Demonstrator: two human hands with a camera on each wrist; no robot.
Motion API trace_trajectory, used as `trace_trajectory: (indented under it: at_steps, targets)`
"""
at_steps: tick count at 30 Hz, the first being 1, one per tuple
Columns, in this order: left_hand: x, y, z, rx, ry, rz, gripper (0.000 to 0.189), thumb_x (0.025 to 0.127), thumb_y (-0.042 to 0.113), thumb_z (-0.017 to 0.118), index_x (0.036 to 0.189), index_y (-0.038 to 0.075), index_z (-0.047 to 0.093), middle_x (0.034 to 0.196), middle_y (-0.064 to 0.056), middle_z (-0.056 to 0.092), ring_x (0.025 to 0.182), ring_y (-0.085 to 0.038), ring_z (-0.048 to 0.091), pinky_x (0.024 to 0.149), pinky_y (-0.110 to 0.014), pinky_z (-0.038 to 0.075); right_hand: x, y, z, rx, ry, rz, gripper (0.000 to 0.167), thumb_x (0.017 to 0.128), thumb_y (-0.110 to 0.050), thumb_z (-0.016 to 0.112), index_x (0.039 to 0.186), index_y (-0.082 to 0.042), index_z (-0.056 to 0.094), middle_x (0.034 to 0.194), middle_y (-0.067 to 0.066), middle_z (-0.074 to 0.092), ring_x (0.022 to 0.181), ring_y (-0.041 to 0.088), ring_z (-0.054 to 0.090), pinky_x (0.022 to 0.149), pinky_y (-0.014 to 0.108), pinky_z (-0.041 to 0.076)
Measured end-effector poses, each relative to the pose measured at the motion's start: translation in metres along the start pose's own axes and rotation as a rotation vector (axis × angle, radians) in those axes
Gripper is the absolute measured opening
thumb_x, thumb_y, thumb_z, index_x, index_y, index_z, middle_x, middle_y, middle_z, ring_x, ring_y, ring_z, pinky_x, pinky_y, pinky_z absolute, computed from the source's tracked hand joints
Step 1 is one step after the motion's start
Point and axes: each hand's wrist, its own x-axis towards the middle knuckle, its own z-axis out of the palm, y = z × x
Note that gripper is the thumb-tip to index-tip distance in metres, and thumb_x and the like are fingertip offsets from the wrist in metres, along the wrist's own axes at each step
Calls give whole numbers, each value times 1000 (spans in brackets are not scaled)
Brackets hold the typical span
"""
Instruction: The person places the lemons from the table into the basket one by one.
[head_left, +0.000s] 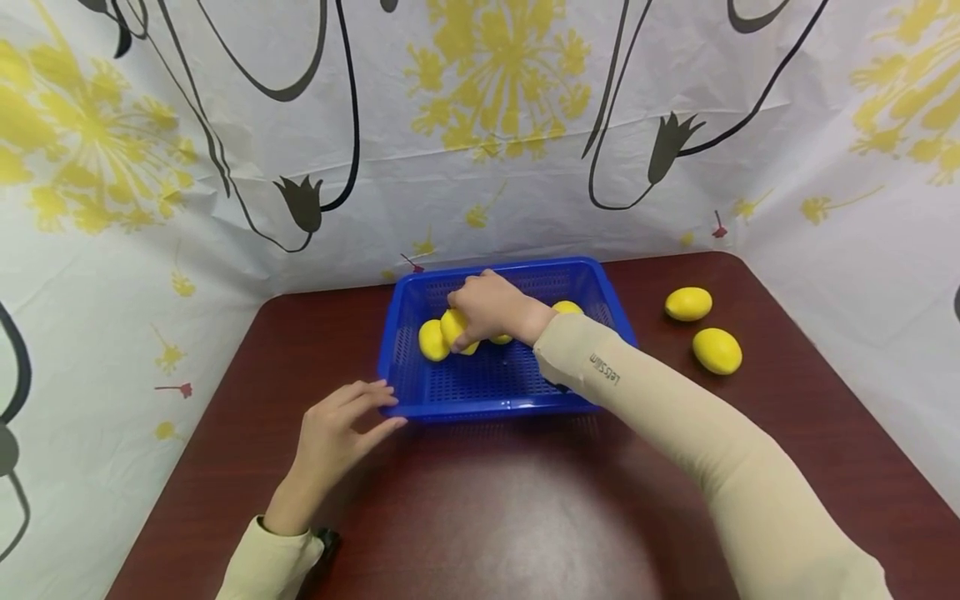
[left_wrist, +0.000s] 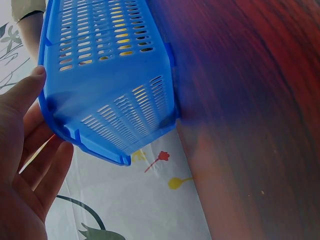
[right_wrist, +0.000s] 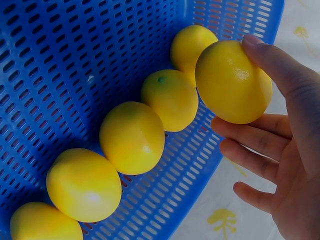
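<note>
Over the left half of the blue basket, one lemon is up in the right hand. Thumb and fingers pinch it from opposite sides; little finger stands off it. Whether the lemon touches its neighbours: cannot tell.

Behind it, right wrist view, a row of five lemons along the basket. Farthest one partly covered by the held lemon; nearest one cut by the frame edge. Head view shows less of the row: one lemon fairly clear at left, others mere slivers behind hand and wrist. Left wrist view: only yellow through the wall slots, no count possible.

Left hand at the basket's near left corner, fingers loosely extended, tips and thumb at the rim. Pressure unreadable.

Right sleeve hides the basket's near right corner; lettering on it upside down. Dark band at left cuff, mostly hidden, kind unclear.

Desk dark red, near edge out of frame. Two loose lemons right of the basket, near each other, whole in view. Flowered sheet behind, running past the frame.
</note>
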Motion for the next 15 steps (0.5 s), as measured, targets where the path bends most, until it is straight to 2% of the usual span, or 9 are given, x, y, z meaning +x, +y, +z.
trace_trajectory:
  at_steps: [12,15]
  targets:
    - [0,-1,0,1,9,8,33,69,31,90,95,15,77,100,0,76,102,-17,73,86,-37,59,11,-9,6,-37,-31,-65,59,76,-64,74,109,-16,69,86,-3,69,85,19,61,91,42,46]
    - [0,-1,1,-4,13,12,34,69,31,90,95,15,77,100,0,76,102,-18,73,86,-37,59,13,-12,6,-36,-57,-66,60,76,-67,73,107,-15,69,84,-2,69,81,18,61,96,45,47]
